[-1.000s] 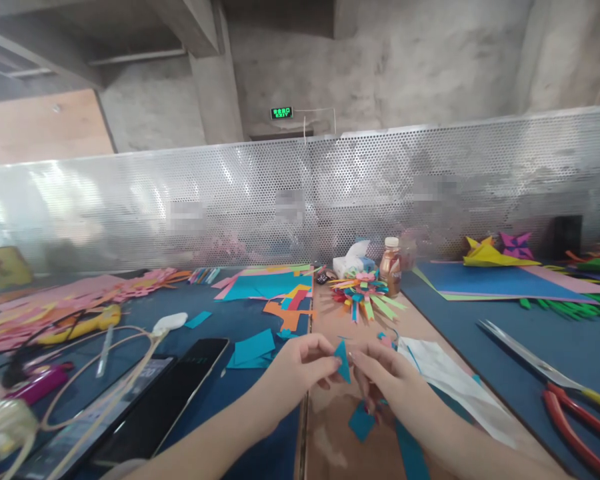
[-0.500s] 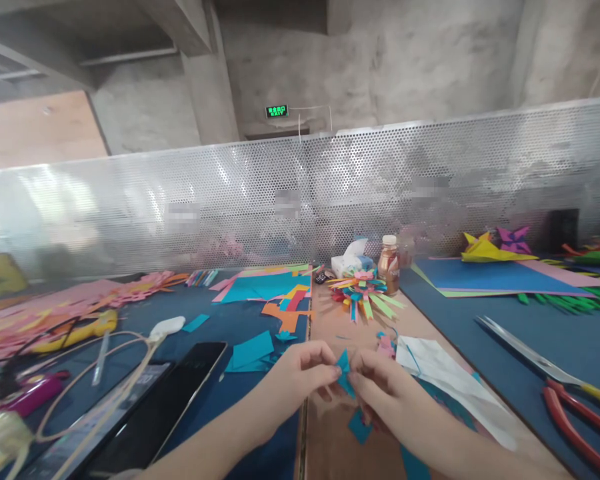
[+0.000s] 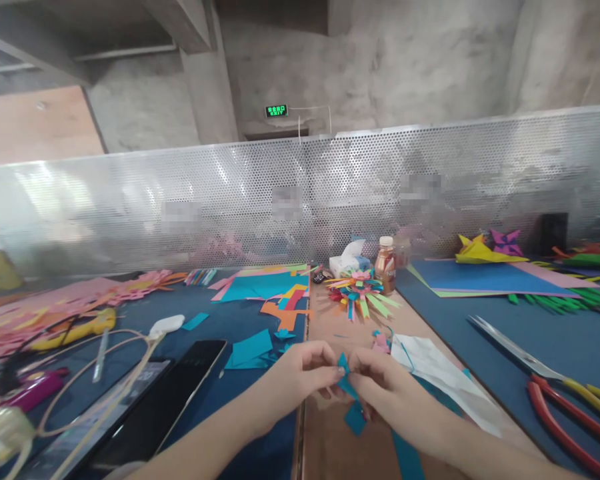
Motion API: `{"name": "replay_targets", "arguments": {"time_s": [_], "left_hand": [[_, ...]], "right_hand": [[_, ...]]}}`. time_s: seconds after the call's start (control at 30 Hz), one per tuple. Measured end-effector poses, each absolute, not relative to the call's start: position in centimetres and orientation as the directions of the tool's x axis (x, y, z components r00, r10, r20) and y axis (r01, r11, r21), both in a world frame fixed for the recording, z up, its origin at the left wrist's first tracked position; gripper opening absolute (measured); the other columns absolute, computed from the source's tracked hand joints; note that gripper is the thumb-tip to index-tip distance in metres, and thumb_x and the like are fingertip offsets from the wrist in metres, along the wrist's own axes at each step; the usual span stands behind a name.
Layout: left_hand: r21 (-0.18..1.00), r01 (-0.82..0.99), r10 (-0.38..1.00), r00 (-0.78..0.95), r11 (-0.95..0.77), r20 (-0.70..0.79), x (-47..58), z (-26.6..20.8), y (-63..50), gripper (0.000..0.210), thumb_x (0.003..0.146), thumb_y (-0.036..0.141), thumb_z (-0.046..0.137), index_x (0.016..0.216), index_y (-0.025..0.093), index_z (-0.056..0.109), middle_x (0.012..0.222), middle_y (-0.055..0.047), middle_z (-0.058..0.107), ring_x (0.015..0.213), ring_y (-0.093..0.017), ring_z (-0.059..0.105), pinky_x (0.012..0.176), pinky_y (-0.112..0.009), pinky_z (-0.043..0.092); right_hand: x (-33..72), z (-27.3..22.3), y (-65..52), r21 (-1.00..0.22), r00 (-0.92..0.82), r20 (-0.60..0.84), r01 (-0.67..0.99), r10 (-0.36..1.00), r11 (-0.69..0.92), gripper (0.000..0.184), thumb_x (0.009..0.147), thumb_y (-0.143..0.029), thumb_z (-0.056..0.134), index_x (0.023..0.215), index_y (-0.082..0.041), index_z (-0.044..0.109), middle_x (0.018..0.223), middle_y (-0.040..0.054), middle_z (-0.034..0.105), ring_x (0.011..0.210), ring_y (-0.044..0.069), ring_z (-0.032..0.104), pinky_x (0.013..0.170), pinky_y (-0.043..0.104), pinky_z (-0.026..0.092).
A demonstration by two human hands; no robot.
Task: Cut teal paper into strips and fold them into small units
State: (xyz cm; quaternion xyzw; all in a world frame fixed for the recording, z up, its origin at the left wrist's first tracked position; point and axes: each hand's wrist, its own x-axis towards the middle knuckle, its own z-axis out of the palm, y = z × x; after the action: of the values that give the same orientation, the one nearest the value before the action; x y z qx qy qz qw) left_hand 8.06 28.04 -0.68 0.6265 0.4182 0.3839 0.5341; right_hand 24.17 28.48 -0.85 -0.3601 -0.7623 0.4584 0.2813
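Note:
Between my two hands is a small folded piece of blue paper (image 3: 344, 377), pinched over the brown strip of the table. My left hand (image 3: 305, 373) grips its left edge with thumb and forefinger. Closed on its right side is my right hand (image 3: 385, 387). Just under the right fingers shows a blue paper square (image 3: 355, 418); whether those fingers also hold it I cannot tell. A long blue paper strip (image 3: 407, 457) lies below my right wrist. Left of my hands rest several blue paper pieces (image 3: 250, 348).
Large scissors (image 3: 535, 367) with red and yellow handles lie at right, beside a crumpled white tissue (image 3: 440, 373). Ahead stand a colourful paper-strip flower (image 3: 360, 290) and a bottle (image 3: 385, 267). A black phone (image 3: 180, 393) and a cable (image 3: 143, 373) lie at left.
The view has shifted slightly, so things at right appear a little further left. Both hands keep their pinch on the folded blue paper, which looks slightly turned.

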Motion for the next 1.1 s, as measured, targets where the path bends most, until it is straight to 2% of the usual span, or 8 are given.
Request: {"name": "replay_targets", "arguments": {"time_s": [0.2,0.33,0.43,0.67,0.83,0.97,1.1], "left_hand": [[0.997,0.069,0.907,0.421,-0.045,0.012,8.0,-1.4,28.2,0.022,0.064,0.032,0.062,0.069,0.015,0.048,0.060,0.002,0.056,0.050,-0.009,0.051,0.051,-0.021,0.040],[0.991,0.073,0.919,0.387,-0.109,0.073,7.9,-0.9,27.9,0.020,0.067,0.031,0.060,0.072,0.015,0.049,0.063,0.001,0.056,0.059,-0.011,0.055,0.056,-0.022,0.041],[0.985,0.072,0.920,0.374,-0.156,0.118,7.9,-0.7,28.0,0.019,0.069,0.030,0.059,0.073,0.014,0.050,0.064,0.000,0.057,0.061,-0.012,0.055,0.059,-0.023,0.042],[0.988,0.083,0.950,0.296,-0.129,0.099,8.0,-0.5,28.1,0.020,0.069,0.032,0.059,0.073,0.013,0.051,0.066,-0.002,0.058,0.063,-0.013,0.056,0.059,-0.024,0.043],[0.994,0.050,0.957,0.281,-0.096,0.079,8.2,-0.3,28.0,0.021,0.067,0.032,0.059,0.074,0.014,0.051,0.066,-0.001,0.056,0.064,-0.013,0.057,0.057,-0.024,0.042],[0.993,0.058,0.951,0.297,-0.104,0.082,8.2,-0.5,27.9,0.021,0.071,0.035,0.055,0.071,0.014,0.051,0.062,-0.001,0.056,0.061,-0.013,0.056,0.056,-0.024,0.043],[0.993,0.058,0.949,0.303,-0.107,0.085,8.1,-0.6,27.9,0.021,0.069,0.033,0.058,0.070,0.014,0.050,0.064,-0.001,0.058,0.060,-0.012,0.055,0.057,-0.024,0.043]], "right_hand": [[24.6,-0.9,28.8,-0.916,-0.618,0.091,0.255,0.781,0.309,0.012,0.076,-0.017,0.039,0.064,-0.017,0.041,0.053,-0.0065,0.038,0.047,0.005,0.038,0.044,0.016,0.029],[24.6,-0.6,28.8,-0.950,-0.591,0.089,0.192,0.802,0.247,0.022,0.081,-0.029,0.038,0.063,-0.017,0.040,0.053,-0.0059,0.039,0.049,0.007,0.042,0.047,0.017,0.034],[24.6,-0.4,29.0,-0.959,-0.531,0.091,0.181,0.843,0.217,0.027,0.082,-0.035,0.036,0.061,-0.018,0.039,0.052,-0.0059,0.039,0.047,0.007,0.041,0.045,0.017,0.033],[24.3,-0.9,29.6,-0.927,-0.519,0.163,0.209,0.839,0.310,0.019,0.079,-0.034,0.045,0.070,-0.017,0.045,0.054,-0.0056,0.042,0.049,0.007,0.043,0.045,0.017,0.034],[24.2,-0.8,29.4,-0.933,-0.493,0.160,0.208,0.855,0.294,0.018,0.080,-0.033,0.042,0.070,-0.018,0.043,0.053,-0.0056,0.043,0.047,0.007,0.043,0.043,0.017,0.034],[24.2,-0.6,29.2,-0.915,-0.511,0.188,0.220,0.839,0.339,0.016,0.079,-0.028,0.042,0.067,-0.018,0.042,0.053,-0.0057,0.042,0.048,0.007,0.044,0.044,0.018,0.033],[24.3,-0.9,29.2,-0.882,-0.523,0.209,0.265,0.826,0.391,0.018,0.082,-0.031,0.040,0.071,-0.017,0.045,0.055,-0.0046,0.044,0.049,0.008,0.043,0.045,0.019,0.034]]}}
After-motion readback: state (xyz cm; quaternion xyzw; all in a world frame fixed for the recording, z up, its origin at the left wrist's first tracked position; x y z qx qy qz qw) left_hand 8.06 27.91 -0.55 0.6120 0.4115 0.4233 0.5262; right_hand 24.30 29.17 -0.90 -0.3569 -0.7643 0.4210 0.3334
